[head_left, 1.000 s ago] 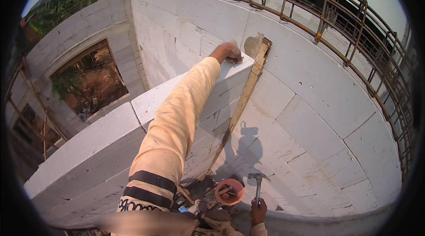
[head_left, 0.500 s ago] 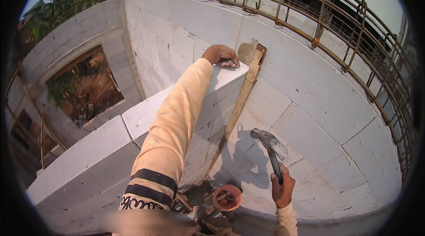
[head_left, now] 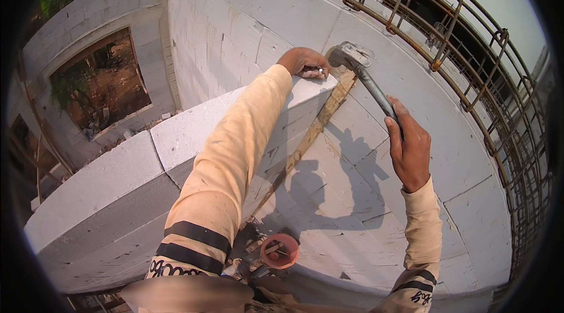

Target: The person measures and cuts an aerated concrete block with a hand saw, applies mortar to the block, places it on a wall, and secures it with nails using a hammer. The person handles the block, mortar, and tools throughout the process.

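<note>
My right hand (head_left: 409,144) is wrapped round the dark handle of a hammer (head_left: 370,86), raised so its grey metal head is close beside my left hand. My left hand (head_left: 305,63) is closed at the end of a white block wall (head_left: 194,132), near where it meets the taller wall. A small pale tip shows at its fingers; what they hold is too small to make out. Just below the hammer head, a long wooden board (head_left: 320,122) leans in the corner against the block end.
The taller grey block wall (head_left: 258,4) curves behind and to the right. Rusty rebar cages (head_left: 452,31) run along its top. Far below stands an orange bucket (head_left: 280,252) with objects inside, amid debris. A window opening (head_left: 103,86) is at the left.
My right hand has lifted the hammer up and to the left, bringing its head beside my left hand. My left hand stays at the block's end. The view has shifted slightly downward.
</note>
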Demonstrator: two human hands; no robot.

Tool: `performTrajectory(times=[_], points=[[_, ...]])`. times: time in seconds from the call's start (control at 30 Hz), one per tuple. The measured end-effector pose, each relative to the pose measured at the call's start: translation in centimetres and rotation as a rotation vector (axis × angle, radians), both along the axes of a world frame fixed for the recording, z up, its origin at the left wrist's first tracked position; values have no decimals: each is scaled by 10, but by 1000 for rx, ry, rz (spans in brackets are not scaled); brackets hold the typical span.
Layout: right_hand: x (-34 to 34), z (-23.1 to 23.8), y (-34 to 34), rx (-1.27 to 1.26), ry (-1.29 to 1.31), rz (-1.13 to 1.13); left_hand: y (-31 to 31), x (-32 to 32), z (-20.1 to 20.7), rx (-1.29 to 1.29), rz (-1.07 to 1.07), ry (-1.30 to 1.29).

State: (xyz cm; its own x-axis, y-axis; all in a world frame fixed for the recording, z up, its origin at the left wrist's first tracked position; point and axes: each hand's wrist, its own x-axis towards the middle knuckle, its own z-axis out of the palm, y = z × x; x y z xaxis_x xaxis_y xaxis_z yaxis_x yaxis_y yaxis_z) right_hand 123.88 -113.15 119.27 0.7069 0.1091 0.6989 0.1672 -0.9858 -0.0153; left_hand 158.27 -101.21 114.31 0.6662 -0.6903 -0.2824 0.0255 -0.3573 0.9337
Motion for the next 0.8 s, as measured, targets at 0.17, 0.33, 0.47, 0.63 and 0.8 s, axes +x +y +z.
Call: performTrajectory(times=[0.17, 0.33, 0.47, 0.63, 0.8], points=[[25, 10, 1, -187, -128, 23, -3, 2, -2, -13, 29, 52], [37, -6, 1, -326, -39, -58, 7, 0, -10, -210, -25, -80], [40, -14, -5, -380, 26, -148, -1, 11, -12, -40, -31, -82], [44, -18, -10, -323, -94, -77, -10, 35, -33, -262, -149, -65], [51, -17, -10, -425, 10, -193, -15, 31, -31, -128, -37, -120]])
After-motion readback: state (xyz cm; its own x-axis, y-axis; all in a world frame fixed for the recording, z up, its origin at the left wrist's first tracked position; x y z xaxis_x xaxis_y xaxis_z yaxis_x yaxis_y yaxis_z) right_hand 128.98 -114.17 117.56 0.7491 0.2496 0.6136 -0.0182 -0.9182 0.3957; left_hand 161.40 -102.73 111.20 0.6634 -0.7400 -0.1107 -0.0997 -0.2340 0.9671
